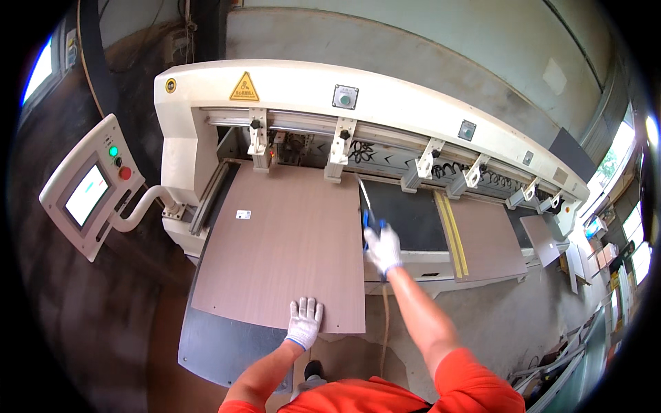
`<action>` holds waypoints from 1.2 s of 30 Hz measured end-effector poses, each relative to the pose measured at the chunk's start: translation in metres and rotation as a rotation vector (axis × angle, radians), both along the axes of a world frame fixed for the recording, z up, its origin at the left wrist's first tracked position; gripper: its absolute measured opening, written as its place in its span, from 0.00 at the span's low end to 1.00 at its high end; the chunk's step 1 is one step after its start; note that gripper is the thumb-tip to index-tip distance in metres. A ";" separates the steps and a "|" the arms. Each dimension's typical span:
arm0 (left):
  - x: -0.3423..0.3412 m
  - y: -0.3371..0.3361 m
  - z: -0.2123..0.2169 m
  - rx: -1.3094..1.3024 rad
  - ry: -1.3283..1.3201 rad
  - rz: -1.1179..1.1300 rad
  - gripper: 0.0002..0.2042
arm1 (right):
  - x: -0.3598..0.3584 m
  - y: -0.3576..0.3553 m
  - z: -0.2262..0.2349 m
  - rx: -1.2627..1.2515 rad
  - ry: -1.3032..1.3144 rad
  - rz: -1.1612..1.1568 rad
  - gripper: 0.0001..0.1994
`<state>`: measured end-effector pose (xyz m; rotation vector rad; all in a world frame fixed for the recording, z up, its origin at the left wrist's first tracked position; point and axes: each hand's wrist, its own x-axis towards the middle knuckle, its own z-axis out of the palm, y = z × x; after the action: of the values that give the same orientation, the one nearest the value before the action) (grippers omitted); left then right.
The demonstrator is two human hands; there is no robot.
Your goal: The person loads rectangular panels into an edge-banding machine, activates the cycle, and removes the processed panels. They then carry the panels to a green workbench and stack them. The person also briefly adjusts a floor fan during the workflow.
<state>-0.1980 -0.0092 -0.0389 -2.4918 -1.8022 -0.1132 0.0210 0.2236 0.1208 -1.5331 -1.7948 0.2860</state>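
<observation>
My left hand [305, 322], in a white knit glove, lies flat on the near edge of a large brown wood-look panel [289, 241], fingers stretched out. The panel rests on the machine's dark table [237, 350], its far edge under the clamps. Past the panel's right edge, my right hand [383, 249], gloved too and slightly blurred, is closed around a blue air blow gun [367, 221]. Its long thin nozzle points away toward the machine's far side. A tan hose [385, 316] hangs down below that hand. A small white label [243, 215] sticks on the panel.
A long white machine beam [413, 96] with several clamps [341, 148] spans the far side. On the left stands a control panel [89, 189] with a screen and buttons. Farther right lie a second brown panel [489, 237] with yellow strips and a smaller board [540, 239].
</observation>
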 end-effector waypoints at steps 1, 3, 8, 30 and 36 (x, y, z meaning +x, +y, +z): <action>-0.001 -0.003 0.001 -0.034 0.009 0.024 0.28 | -0.025 0.012 0.054 -0.016 -0.068 -0.044 0.21; 0.003 -0.006 0.000 -0.015 0.014 0.011 0.28 | -0.040 0.051 0.111 -0.025 -0.165 -0.101 0.19; 0.000 -0.003 0.000 0.016 0.011 0.012 0.27 | -0.086 0.101 0.188 0.039 -0.248 -0.128 0.17; 0.010 0.009 -0.004 -0.240 -0.027 -0.049 0.35 | 0.181 -0.265 -0.028 -0.715 -0.044 -0.284 0.29; 0.001 0.005 -0.001 0.171 -0.094 -0.209 0.24 | 0.318 -0.609 -0.111 -0.319 0.974 -1.494 0.19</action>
<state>-0.1972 -0.0041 -0.0395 -2.5814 -1.4851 -0.3832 0.3388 -0.3858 0.0096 -1.9886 0.3107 0.4254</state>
